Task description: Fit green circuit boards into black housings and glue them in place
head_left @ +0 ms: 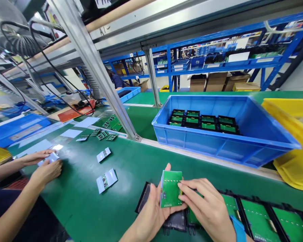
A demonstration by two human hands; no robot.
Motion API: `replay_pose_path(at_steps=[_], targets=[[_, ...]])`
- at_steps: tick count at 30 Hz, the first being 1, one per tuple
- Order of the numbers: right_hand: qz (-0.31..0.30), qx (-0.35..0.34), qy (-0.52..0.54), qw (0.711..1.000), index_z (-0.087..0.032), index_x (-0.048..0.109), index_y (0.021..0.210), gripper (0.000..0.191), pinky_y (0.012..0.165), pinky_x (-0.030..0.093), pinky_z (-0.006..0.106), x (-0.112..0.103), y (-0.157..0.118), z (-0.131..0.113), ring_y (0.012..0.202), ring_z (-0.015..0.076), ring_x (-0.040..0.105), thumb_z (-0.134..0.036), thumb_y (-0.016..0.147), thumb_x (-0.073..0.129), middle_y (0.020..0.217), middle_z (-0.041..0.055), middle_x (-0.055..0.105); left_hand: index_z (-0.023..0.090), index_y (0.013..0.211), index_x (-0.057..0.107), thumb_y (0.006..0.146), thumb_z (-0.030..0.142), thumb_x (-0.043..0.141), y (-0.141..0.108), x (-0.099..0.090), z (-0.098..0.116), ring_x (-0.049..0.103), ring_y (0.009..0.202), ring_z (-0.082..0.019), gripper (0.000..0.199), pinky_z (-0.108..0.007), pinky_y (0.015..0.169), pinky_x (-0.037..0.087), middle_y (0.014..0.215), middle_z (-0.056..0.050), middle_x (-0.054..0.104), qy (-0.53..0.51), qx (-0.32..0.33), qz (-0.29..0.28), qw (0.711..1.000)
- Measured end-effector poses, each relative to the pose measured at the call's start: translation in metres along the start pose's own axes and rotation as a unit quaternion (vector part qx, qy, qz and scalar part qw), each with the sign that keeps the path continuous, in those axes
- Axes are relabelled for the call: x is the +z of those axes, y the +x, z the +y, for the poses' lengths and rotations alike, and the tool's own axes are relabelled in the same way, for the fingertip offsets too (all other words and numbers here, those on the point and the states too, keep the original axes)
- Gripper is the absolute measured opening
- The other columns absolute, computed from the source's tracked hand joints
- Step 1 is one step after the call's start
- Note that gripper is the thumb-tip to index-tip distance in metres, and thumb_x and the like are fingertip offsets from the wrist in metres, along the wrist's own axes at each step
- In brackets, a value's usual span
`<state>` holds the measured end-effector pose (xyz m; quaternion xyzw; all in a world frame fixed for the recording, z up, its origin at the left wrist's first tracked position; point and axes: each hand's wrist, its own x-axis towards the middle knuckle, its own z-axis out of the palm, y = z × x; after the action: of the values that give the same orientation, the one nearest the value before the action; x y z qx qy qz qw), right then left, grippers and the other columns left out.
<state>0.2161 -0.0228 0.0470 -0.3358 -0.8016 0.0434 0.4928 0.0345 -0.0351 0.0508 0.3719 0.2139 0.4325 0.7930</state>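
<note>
A green circuit board point(171, 188) rests in my left hand point(153, 208), whose thumb and fingers hold its left side and underside. Light-coloured paper or film shows at the board's left edge. My right hand point(207, 200), with a blue wristband, pinches the board's right edge between thumb and fingers. Beneath both hands lie black plastic cases; one case point(175, 222) shows a dark inside. To the right, more black cases hold green boards point(260, 215), partly hidden by my right hand and cut off by the view's edge.
A blue bin point(217, 143) with several boards in black cases stands behind my hands, beside yellow bins point(295, 161). Small boards wrapped in white film point(107, 181) lie left. A co-worker's hands point(46, 171) hold a white piece. A metal post point(103, 77) rises from the bench.
</note>
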Motion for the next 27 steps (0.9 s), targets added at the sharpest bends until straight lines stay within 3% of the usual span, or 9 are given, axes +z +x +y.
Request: replay_pose_path(at_steps=[3,7,13,17,18,20,23,25,27], targets=[[-0.004,0.018,0.008,1.000,-0.010,0.063,0.107,0.020,0.071,0.048,0.030,0.002,-0.002,0.000,0.084,0.0162,0.056,-0.005,0.088,0.061,0.096,0.0089,0.065,0.036,0.154,0.007,0.095,0.068,0.029,-0.005,-0.007,-0.005,0.029,0.143,-0.028,0.070,-0.051,0.117,0.021,0.157,-0.005,0.030,0.247,0.064,0.021,0.967],[-0.004,0.029,-0.002,1.000,-0.011,0.062,0.110,0.021,0.077,0.049,0.029,0.006,-0.007,0.003,0.088,0.0161,0.057,-0.006,0.090,0.059,0.099,0.0089,0.064,0.030,0.152,0.024,0.101,0.041,0.045,-0.008,-0.011,-0.004,0.029,0.143,-0.026,0.057,-0.043,0.118,0.025,0.157,-0.005,0.029,0.546,0.190,0.086,0.811],[-0.016,0.021,-0.023,0.999,-0.011,0.061,0.112,0.021,0.078,0.050,0.029,0.003,-0.011,0.006,0.090,0.0165,0.059,-0.008,0.092,0.056,0.100,0.0093,0.064,0.015,0.149,0.033,0.097,0.014,0.048,-0.006,-0.008,0.001,0.052,0.124,-0.019,0.054,-0.025,0.104,0.043,0.139,-0.011,0.052,0.681,0.300,0.108,0.659],[-0.025,0.030,-0.036,0.999,-0.012,0.060,0.113,0.020,0.079,0.050,0.029,0.000,-0.014,0.008,0.091,0.0168,0.060,-0.010,0.093,0.056,0.100,0.0090,0.063,0.013,0.145,0.040,0.098,0.014,0.044,-0.013,-0.012,0.010,0.047,0.128,-0.026,0.048,-0.037,0.107,0.040,0.143,-0.015,0.044,0.738,0.384,0.094,0.547],[-0.028,0.033,-0.042,0.998,-0.012,0.060,0.113,0.020,0.079,0.050,0.029,-0.001,-0.015,0.009,0.091,0.0169,0.060,-0.012,0.094,0.055,0.100,0.0089,0.064,0.015,0.143,0.044,0.099,0.016,0.042,-0.016,-0.016,0.014,0.045,0.130,-0.028,0.045,-0.041,0.108,0.039,0.145,-0.014,0.042,0.737,0.391,0.090,0.545],[-0.042,0.042,-0.061,0.996,-0.014,0.060,0.112,0.018,0.077,0.050,0.029,-0.002,-0.019,0.010,0.088,0.0169,0.061,-0.016,0.096,0.053,0.099,0.0082,0.064,0.019,0.144,0.042,0.101,0.031,0.043,-0.020,-0.025,0.023,0.042,0.133,-0.031,0.045,-0.047,0.109,0.039,0.148,-0.014,0.038,0.730,0.342,0.078,0.587],[-0.087,0.054,-0.097,0.990,-0.018,0.061,0.107,0.020,0.072,0.049,0.031,-0.003,-0.027,0.008,0.080,0.0166,0.062,-0.024,0.100,0.044,0.095,0.0054,0.065,0.020,0.154,0.015,0.081,0.070,0.059,-0.021,-0.045,0.029,0.031,0.140,-0.039,0.100,-0.056,0.111,0.034,0.154,-0.019,0.029,0.729,0.155,0.015,0.667],[-0.118,0.053,-0.113,0.985,-0.020,0.062,0.101,0.026,0.070,0.047,0.032,-0.002,-0.033,0.005,0.076,0.0168,0.061,-0.028,0.102,0.038,0.091,0.0033,0.065,0.022,0.155,-0.004,0.063,0.075,0.071,-0.020,-0.056,0.024,0.021,0.144,-0.042,0.130,-0.064,0.113,0.025,0.158,-0.020,0.020,0.739,0.067,-0.040,0.670],[-0.157,0.050,-0.131,0.978,-0.021,0.063,0.097,0.030,0.069,0.045,0.032,0.000,-0.040,0.001,0.075,0.0175,0.060,-0.029,0.103,0.034,0.087,0.0024,0.064,0.025,0.153,-0.014,0.060,0.065,0.081,-0.018,-0.063,0.015,0.020,0.144,-0.042,0.139,-0.067,0.113,0.018,0.158,-0.019,0.020,0.748,0.040,-0.075,0.658]])
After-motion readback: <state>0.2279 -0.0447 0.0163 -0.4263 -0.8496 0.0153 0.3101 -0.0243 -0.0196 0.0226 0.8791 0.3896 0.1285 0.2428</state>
